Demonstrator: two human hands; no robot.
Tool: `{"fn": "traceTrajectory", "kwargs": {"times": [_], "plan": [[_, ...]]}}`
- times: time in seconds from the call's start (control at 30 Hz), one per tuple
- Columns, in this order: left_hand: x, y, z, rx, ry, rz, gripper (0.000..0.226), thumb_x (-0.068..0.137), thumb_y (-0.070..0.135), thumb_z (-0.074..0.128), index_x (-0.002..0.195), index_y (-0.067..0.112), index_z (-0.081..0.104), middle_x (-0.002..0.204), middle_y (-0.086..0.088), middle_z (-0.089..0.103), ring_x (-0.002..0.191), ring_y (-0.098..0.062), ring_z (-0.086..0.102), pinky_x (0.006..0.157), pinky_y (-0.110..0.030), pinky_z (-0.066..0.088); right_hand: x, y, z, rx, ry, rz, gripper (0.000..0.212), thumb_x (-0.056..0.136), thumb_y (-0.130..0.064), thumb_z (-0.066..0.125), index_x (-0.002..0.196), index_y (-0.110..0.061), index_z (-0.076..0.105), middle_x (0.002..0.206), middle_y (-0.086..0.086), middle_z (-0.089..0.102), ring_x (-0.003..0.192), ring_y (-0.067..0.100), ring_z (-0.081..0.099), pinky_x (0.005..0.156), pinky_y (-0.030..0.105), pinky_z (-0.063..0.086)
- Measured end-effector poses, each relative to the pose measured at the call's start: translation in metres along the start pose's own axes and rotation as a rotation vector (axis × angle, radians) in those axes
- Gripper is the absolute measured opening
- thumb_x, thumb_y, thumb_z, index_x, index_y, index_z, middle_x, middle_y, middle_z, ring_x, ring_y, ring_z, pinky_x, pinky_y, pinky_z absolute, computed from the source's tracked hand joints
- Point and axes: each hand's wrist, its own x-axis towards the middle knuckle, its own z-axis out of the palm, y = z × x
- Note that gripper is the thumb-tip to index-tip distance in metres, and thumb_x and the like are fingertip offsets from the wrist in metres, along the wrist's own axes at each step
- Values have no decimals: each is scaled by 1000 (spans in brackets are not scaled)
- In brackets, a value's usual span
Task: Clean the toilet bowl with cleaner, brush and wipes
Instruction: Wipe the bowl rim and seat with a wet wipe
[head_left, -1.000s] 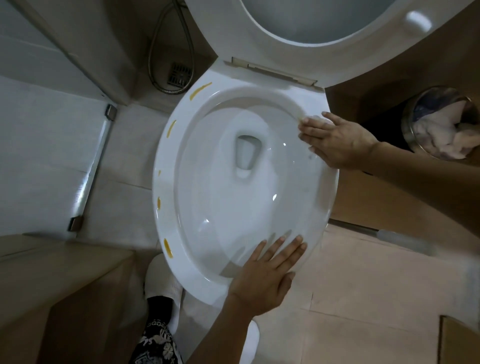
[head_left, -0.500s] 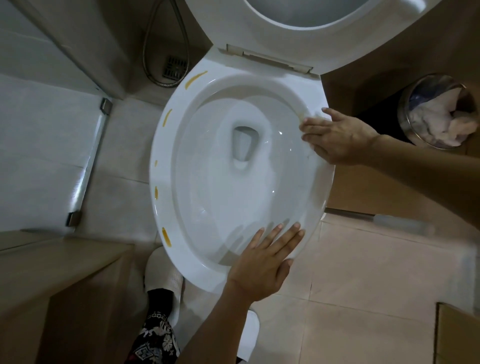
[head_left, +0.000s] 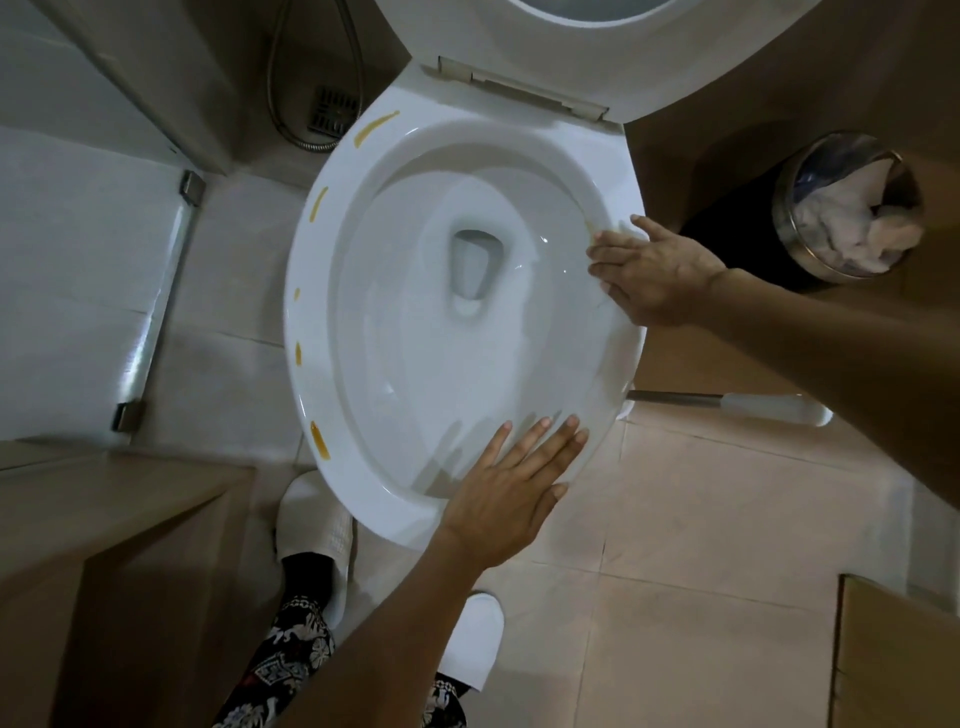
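Note:
A white toilet bowl (head_left: 322, 332) fills the middle of the view, its seat and lid (head_left: 597, 57) raised at the top. Several yellow-brown streaks (head_left: 319, 439) mark the left rim. My left hand (head_left: 511, 493) lies flat with straight fingers on the front right rim. My right hand (head_left: 652, 275) presses flat on the right rim, fingers pointing left; whether a wipe lies under it I cannot tell. A small yellow smear (head_left: 589, 226) shows just above its fingertips. No brush head or cleaner bottle is visible.
A steel bin (head_left: 847, 202) with crumpled white paper stands to the right. A white handle (head_left: 769, 408) lies on the floor by the bowl's right side. A floor drain (head_left: 332, 111) and hose sit at upper left. A wooden cabinet (head_left: 119, 519) stands lower left, my slippered feet (head_left: 314, 530) below.
My right hand has slid a little along the right rim toward the front. My left hand stays flat on the front rim. The view has shifted slightly.

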Motion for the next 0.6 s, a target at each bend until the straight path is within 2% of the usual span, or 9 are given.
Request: {"fn": "traceTrajectory", "kwargs": {"times": [0.13, 0.23, 0.4, 0.47, 0.6], "plan": [[-9, 0, 0, 25, -7, -25, 54, 103, 42, 5, 153, 21, 11, 159, 3, 12, 146, -17, 10, 118, -46, 10, -3, -3, -1, 56, -19, 12, 49, 103, -34, 19, 147, -18, 35, 158, -2, 23, 148, 13, 7, 119, 42, -2], [-36, -10, -3, 75, 9, -57, 53, 103, 40, 15, 152, 19, 18, 158, 2, 17, 146, -17, 14, 115, -50, 14, -12, -16, 1, 111, -39, 20, 47, 103, -34, 22, 142, -19, 44, 154, -3, 32, 147, 14, 12, 118, 42, 0], [-88, -25, -9, 150, 57, -216, 55, 100, 39, 24, 151, 18, 21, 158, 2, 19, 145, -16, 19, 114, -49, 14, -43, -51, 19, 209, 65, -37, 48, 101, -29, 22, 128, -12, 58, 139, 2, 51, 141, 19, 30, 117, 42, 7], [-93, -25, -11, 142, 55, -243, 55, 101, 39, 22, 152, 19, 18, 158, 2, 18, 145, -16, 16, 114, -48, 13, -46, -54, 18, 205, 47, -10, 43, 102, -29, 27, 132, -14, 55, 143, 0, 47, 143, 17, 27, 118, 44, 5], [-91, -24, -14, 114, 54, -259, 54, 101, 38, 24, 152, 20, 18, 159, 4, 16, 146, -14, 13, 114, -46, 13, -33, -44, 10, 65, -31, 36, 44, 103, -32, 24, 139, -20, 45, 152, -1, 34, 146, 13, 15, 117, 46, -1]]}}
